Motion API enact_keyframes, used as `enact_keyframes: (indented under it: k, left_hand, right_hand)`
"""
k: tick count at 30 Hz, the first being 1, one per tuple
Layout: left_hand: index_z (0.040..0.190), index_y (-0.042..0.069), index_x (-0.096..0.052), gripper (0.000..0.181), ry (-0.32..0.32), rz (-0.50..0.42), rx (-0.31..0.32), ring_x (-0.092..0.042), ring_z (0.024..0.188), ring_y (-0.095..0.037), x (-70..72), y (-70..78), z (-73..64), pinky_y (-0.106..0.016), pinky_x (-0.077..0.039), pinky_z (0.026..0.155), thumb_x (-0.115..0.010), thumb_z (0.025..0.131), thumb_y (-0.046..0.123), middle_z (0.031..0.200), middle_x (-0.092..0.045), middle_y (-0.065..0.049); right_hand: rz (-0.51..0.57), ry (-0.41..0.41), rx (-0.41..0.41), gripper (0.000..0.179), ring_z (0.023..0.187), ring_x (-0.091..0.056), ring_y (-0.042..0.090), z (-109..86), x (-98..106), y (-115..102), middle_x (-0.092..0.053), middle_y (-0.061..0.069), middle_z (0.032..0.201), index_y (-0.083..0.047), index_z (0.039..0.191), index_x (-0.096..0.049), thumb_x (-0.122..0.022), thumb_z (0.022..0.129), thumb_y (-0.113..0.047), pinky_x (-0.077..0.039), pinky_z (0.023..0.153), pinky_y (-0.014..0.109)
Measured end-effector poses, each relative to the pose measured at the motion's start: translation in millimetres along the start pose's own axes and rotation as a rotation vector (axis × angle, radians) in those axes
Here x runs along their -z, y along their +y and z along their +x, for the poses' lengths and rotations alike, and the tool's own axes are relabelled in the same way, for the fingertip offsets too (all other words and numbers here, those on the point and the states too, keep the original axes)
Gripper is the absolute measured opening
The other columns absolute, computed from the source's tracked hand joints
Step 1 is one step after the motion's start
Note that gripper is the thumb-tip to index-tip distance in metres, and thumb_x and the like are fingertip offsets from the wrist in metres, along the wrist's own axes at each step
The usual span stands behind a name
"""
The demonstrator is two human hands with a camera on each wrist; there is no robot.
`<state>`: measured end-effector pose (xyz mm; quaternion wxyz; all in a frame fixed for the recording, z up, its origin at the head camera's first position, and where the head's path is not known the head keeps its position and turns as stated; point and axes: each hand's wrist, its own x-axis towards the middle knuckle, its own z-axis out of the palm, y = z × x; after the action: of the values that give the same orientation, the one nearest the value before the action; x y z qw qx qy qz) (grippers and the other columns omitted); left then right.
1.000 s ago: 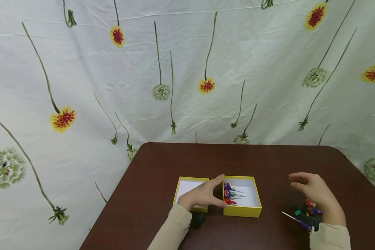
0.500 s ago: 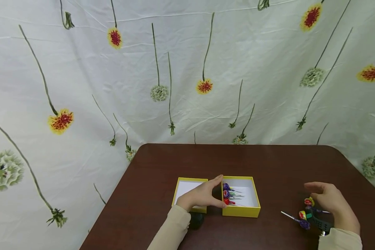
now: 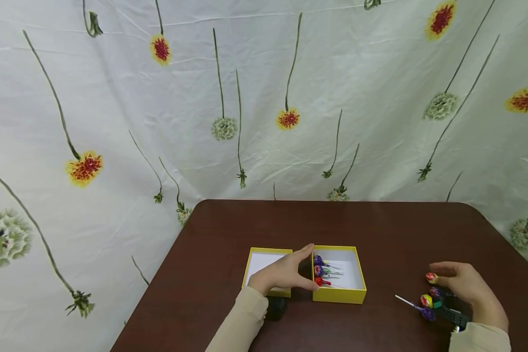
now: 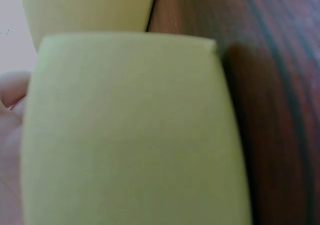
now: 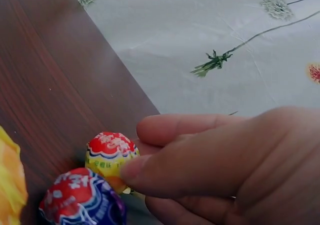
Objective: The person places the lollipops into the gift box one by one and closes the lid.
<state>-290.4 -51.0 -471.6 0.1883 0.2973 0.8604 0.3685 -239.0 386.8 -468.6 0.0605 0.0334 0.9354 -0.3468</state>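
My right hand [image 3: 468, 286] pinches a red-and-yellow lollipop [image 5: 107, 160] by its wrapped head, between thumb and fingers. Just below it lie a purple-and-red lollipop [image 5: 80, 200], a yellow one [image 3: 426, 300] and a purple one [image 3: 428, 313] whose white stick points left. My left hand [image 3: 283, 275] spans the left end of a yellow box [image 3: 340, 295], thumb at the front corner and forefinger at the back corner, holding it. Inside the box, several lollipops [image 3: 319, 270] lie side by side, heads to the left and sticks to the right.
A yellow lid [image 3: 260, 262] with a white inside lies left of the box, partly under my left forearm. A black object [image 3: 275, 309] is by the left wrist. The dark wooden table [image 3: 378, 225] ends at a flower-print cloth [image 3: 264, 98].
My right hand has moved right and down to the loose lollipops, and its fingers have closed on the red-and-yellow one, which now shows at the fingertips. The left hand stays at the box.
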Motion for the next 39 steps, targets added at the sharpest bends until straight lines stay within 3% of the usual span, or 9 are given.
enact_keyframes:
  k: [4,15,24,29,35,39]
  left_hand:
    - [0.162,0.017,-0.016,0.106,0.001,0.011,-0.006,-0.019,0.155,-0.023,0.5,0.6,0.6,-0.050,-0.027,0.122,-0.078,0.083,0.047,0.169,-0.015,0.002]
    - [0.162,0.016,-0.016,0.106,0.001,0.015,-0.006,-0.019,0.155,-0.023,0.4,2.2,0.4,-0.051,-0.028,0.122,-0.078,0.082,0.047,0.169,-0.015,0.002]
    - [0.162,0.019,-0.014,0.105,-0.003,-0.012,0.011,-0.019,0.155,-0.023,0.7,2.9,-1.0,-0.052,-0.027,0.122,-0.078,0.083,0.045,0.169,-0.013,0.005]
    - [0.162,0.019,-0.014,0.106,-0.005,-0.019,0.011,-0.019,0.155,-0.022,1.0,2.7,-0.5,-0.051,-0.027,0.122,-0.078,0.083,0.046,0.169,-0.014,0.005]
    - [0.163,0.018,-0.015,0.107,0.001,-0.015,0.004,-0.020,0.155,-0.021,1.1,1.9,0.8,-0.050,-0.027,0.122,-0.079,0.082,0.046,0.169,-0.014,0.004]
    - [0.163,0.020,-0.015,0.106,-0.004,-0.020,0.014,-0.020,0.155,-0.022,0.8,1.7,-0.4,-0.050,-0.028,0.122,-0.079,0.082,0.047,0.169,-0.014,0.005]
  right_hand:
    - [-0.016,0.011,0.003,0.050,0.112,-0.056,0.056,0.8,0,-1,-0.055,0.041,0.129,0.013,0.125,-0.061,-0.073,0.091,-0.021,-0.054,0.081,0.056]
    - [-0.050,0.007,0.043,0.040,0.105,-0.061,0.050,4.1,-3,-6,-0.061,0.039,0.120,0.013,0.117,-0.065,-0.073,0.089,-0.014,-0.054,0.082,0.058]
    - [-0.097,0.044,0.069,0.032,0.087,-0.067,0.030,4.6,-7,-17,-0.071,0.028,0.102,0.011,0.105,-0.071,-0.076,0.087,-0.015,-0.054,0.078,0.054]
    - [-0.094,0.047,0.058,0.031,0.086,-0.067,0.031,6.1,-8,-19,-0.071,0.028,0.101,0.009,0.104,-0.072,-0.075,0.087,-0.017,-0.054,0.078,0.055]
    - [-0.107,0.058,0.088,0.030,0.085,-0.065,0.025,8.3,-10,-24,-0.072,0.024,0.101,0.007,0.103,-0.073,-0.076,0.088,-0.019,-0.054,0.073,0.045]
    - [-0.108,0.069,0.110,0.030,0.089,-0.066,0.029,8.6,-11,-29,-0.072,0.025,0.103,0.006,0.103,-0.074,-0.076,0.088,-0.020,-0.054,0.075,0.047]
